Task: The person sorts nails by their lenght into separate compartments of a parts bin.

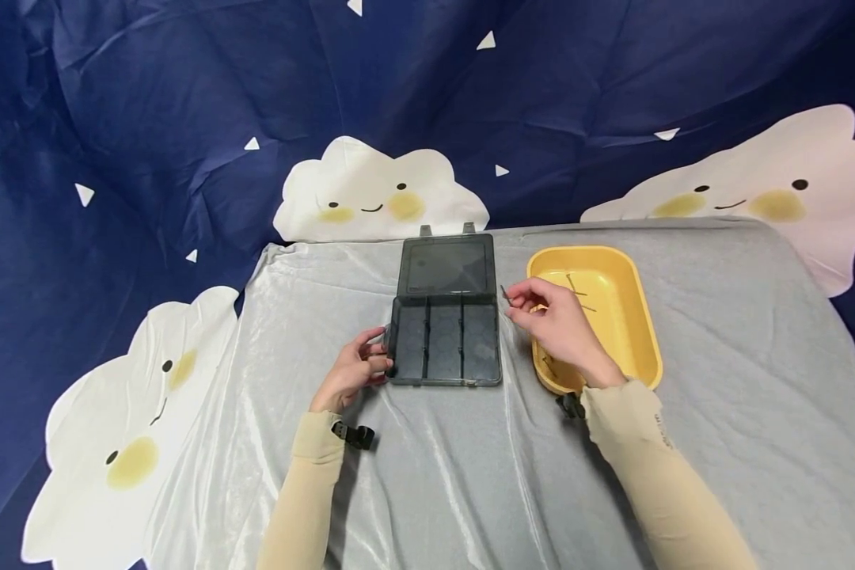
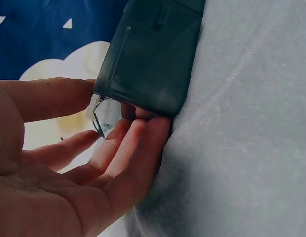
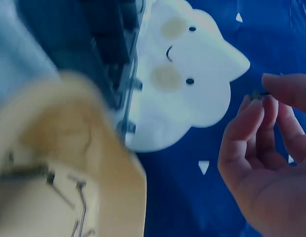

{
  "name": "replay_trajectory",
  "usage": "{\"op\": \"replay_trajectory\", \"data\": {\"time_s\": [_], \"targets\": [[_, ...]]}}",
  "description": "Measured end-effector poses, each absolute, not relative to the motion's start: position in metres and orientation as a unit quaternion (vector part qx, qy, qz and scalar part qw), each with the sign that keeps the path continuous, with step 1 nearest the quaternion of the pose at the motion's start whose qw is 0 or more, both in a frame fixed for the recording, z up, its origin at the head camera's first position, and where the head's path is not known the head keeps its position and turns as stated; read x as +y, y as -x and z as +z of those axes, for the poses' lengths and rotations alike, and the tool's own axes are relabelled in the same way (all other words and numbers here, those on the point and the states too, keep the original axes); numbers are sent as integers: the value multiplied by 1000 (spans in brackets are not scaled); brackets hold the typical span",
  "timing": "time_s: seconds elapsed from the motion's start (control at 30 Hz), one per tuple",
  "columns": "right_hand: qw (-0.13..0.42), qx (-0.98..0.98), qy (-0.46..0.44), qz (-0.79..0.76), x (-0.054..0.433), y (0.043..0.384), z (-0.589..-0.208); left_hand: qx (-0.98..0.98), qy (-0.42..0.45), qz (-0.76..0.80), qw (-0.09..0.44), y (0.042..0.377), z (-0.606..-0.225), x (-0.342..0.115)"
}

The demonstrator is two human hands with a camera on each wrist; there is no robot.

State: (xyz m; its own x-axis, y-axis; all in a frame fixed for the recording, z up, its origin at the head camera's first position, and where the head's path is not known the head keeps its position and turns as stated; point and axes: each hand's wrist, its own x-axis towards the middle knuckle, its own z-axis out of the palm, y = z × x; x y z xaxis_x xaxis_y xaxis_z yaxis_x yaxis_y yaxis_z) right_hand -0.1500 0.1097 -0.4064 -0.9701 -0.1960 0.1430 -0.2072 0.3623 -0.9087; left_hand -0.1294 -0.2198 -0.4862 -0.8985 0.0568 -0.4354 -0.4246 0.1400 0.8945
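Note:
A dark translucent compartment box [image 1: 444, 340] lies on the cloth with its lid [image 1: 447, 265] folded back away from the person. Its lower half has three long compartments. The left hand [image 1: 352, 368] grips the box's left side; in the left wrist view, thumb and fingertips meet the end of the box [image 2: 153, 59] around a small wire loop [image 2: 97, 118]. Between thumb and fingers, the right hand [image 1: 556, 321] pinches a thin dark screw [image 1: 505, 295], just right of the box. In the right wrist view only a short end of that screw [image 3: 259, 95] shows.
Under and beside the right hand stands a yellow tray [image 1: 647, 332] with several thin metal screws [image 1: 575, 291] in it. Grey cloth [image 1: 413, 475] covers the table. A dark blue curtain [image 1: 207, 71] with clouds hangs behind.

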Motion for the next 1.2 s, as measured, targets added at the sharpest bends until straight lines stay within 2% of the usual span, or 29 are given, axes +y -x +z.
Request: {"op": "replay_trajectory", "data": {"time_s": [0.43,0.8,1.2], "targets": [[4,-833,-109,543,61,152,-415,734,110,642,192,129,-484,-220],[42,-872,-114,474,36,156,-433,729,115,648,189,129,-488,-223],[5,-904,-136,406,28,165,-442,732,109,646,188,129,-491,-223]]}}
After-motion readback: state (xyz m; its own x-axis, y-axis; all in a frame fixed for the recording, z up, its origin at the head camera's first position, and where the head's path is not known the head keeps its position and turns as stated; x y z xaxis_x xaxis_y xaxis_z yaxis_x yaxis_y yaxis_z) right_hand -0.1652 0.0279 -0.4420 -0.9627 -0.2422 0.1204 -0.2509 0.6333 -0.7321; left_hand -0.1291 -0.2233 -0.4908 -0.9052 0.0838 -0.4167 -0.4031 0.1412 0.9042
